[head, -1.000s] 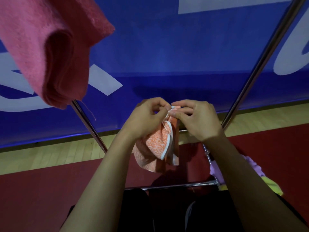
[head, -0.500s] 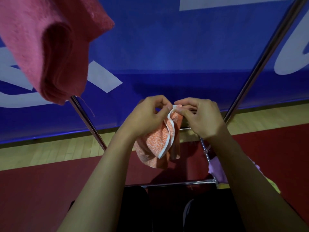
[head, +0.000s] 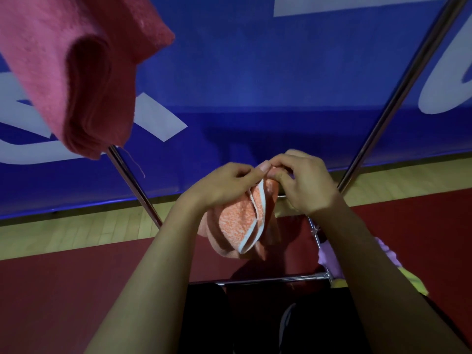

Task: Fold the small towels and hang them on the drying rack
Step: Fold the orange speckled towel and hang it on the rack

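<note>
Both hands meet at the top edge of a small orange terry towel with a white border (head: 240,221): the left hand (head: 224,185) and the right hand (head: 304,182) each pinch it, so it hangs bunched below them. Above and left of that towel, a folded pink terry towel (head: 76,72) drapes over a metal drying rack (head: 398,98), whose two slanting poles flank the orange towel. Lilac and yellow cloths (head: 332,261) lie just right of it, by the rack's lower bar.
</note>
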`<state>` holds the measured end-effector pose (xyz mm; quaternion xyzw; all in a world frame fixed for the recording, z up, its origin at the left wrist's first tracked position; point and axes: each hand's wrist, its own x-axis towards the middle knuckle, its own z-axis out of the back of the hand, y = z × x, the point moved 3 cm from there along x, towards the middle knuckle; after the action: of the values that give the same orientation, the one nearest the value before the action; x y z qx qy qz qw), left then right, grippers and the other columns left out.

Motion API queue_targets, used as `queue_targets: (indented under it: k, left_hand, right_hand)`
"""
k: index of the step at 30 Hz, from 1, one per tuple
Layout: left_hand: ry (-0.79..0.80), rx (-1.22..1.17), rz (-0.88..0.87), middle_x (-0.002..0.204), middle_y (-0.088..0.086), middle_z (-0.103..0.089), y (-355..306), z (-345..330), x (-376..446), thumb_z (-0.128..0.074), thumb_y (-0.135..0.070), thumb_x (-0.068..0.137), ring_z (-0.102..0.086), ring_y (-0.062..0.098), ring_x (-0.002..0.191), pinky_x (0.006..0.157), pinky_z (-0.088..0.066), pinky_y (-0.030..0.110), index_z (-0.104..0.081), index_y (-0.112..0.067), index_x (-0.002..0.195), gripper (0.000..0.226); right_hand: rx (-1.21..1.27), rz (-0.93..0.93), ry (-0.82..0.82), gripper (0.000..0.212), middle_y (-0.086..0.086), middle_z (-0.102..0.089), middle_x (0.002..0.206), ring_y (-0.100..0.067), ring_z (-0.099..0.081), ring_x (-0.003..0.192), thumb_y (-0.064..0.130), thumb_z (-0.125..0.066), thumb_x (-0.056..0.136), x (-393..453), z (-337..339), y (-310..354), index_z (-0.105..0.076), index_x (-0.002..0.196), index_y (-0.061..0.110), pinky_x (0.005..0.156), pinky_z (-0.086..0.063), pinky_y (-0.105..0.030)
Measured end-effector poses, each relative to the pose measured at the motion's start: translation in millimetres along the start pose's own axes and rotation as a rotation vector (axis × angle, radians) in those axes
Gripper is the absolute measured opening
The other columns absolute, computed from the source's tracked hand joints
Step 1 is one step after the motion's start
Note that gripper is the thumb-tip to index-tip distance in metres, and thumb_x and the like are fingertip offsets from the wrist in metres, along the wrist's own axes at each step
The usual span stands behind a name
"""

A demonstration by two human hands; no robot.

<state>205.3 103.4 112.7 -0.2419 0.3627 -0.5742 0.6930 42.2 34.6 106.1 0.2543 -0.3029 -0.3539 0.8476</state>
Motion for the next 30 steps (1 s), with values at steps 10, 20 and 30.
queue_targets:
  k: [10,20,30]
  left_hand:
    - [0.091,-0.141,-0.077,0.095,0.005,-0.076,3.0,-8.5,0.0,-0.053,-0.053,0.104,-0.071,0.015,0.080,0.077,-0.059,0.038,-0.073,-0.014,0.106,0.044]
    - [0.051,0.313,0.025,0.089,-0.006,-0.072,18.0,-13.7,13.1,-0.062,-0.018,0.092,-0.067,0.015,0.082,0.079,-0.058,0.038,-0.068,-0.027,0.089,0.010]
    - [0.073,0.201,0.565,0.103,0.015,-0.076,124.3,1.4,11.6,-0.064,-0.010,0.097,-0.078,0.027,0.085,0.067,-0.059,0.032,-0.070,-0.002,0.115,0.021]
  right_hand:
    - [0.141,-0.023,-0.034,0.013,0.008,-0.064,0.078,-0.001,-0.060,0.073,0.021,-0.051,0.107,0.7,14.6,12.3,-0.056,0.095,0.019,0.062,-0.040,-0.013]
    - [0.254,0.000,-0.120,0.015,0.008,-0.055,0.077,-0.002,-0.049,0.068,0.023,-0.049,0.108,-0.8,26.2,12.5,-0.054,0.095,0.021,0.064,-0.040,-0.019]
    - [0.163,-0.111,-0.352,0.015,0.001,-0.057,0.081,-0.011,-0.052,0.075,0.027,-0.047,0.108,-1.3,59.4,-38.2,-0.054,0.098,0.020,0.069,-0.039,-0.032]
